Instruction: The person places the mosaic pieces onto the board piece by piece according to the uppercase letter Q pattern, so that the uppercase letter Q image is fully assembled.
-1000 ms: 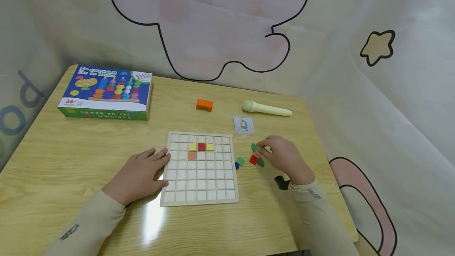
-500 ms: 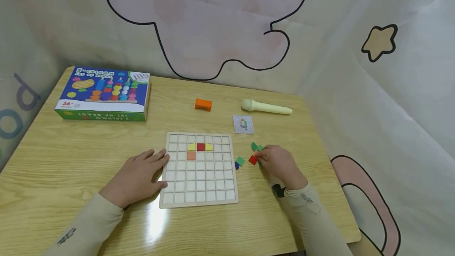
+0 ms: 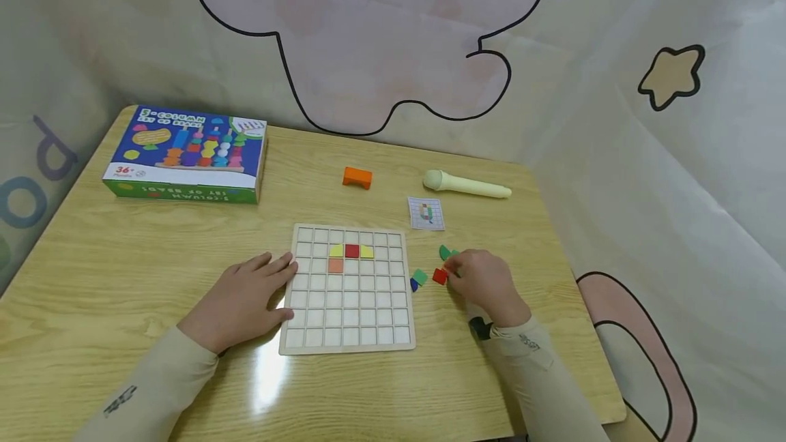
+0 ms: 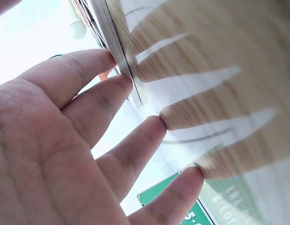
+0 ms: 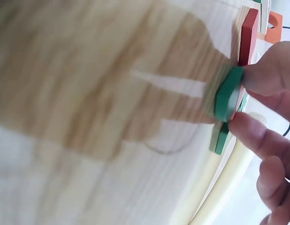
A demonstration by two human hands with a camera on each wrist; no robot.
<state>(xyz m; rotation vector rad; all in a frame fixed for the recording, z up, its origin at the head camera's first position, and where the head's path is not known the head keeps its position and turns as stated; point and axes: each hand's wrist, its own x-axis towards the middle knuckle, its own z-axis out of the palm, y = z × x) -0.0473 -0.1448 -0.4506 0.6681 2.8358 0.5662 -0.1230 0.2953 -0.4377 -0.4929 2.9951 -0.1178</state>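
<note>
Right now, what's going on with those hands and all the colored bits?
A person has their left hand touching the left edge of the grid board. Their right hand is at the loose colored pieces to the right of the board, but which one it holds or touches is hard to tell. On the board, a red square sits between two yellow pieces, with an orange square one row nearer.

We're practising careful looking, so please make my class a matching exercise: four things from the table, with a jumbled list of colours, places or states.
Column 1
1. Box
2. Microphone
3. Orange block
4. Grid board

Column 2
A. Pale yellow
B. Holds four coloured pieces in its squares
C. Mostly blue on top, green along its front
D. Lies between the box and the microphone

Right pairs: 1-C, 2-A, 3-D, 4-B
</note>
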